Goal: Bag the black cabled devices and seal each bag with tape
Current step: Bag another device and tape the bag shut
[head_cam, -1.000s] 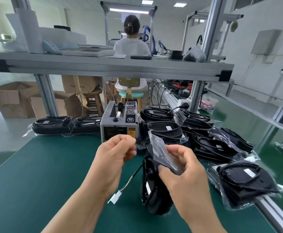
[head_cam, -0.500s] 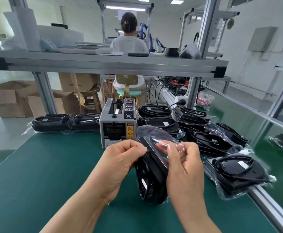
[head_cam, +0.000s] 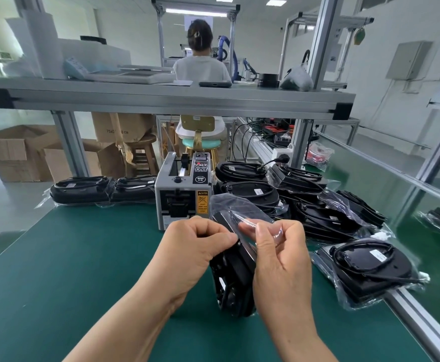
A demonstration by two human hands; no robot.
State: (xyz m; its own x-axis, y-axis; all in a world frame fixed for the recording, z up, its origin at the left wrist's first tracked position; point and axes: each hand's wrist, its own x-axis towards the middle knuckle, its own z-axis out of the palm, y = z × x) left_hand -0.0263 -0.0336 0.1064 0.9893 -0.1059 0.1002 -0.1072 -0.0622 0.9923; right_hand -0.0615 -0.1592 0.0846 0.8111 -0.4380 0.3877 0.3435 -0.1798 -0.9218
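Device point(head_cam: 235, 270) upright, left hand point(head_cam: 195, 246) gripping its top — right hand point(head_cam: 281, 257) just beside, pinching bag point(head_cam: 235, 205)

Bright, even light from ceiling lights point(head_cam: 273, 1), faint soft shadows, sharp centre, wide-angle bowing toward the edges

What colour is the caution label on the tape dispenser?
Orange-yellow caution label, clearest in the head view.

Yellow "CAUTION" label point(head_cam: 202, 193) on the tape dispenser point(head_cam: 179, 189); "75x… CM" on a cardboard box point(head_cam: 124, 126)
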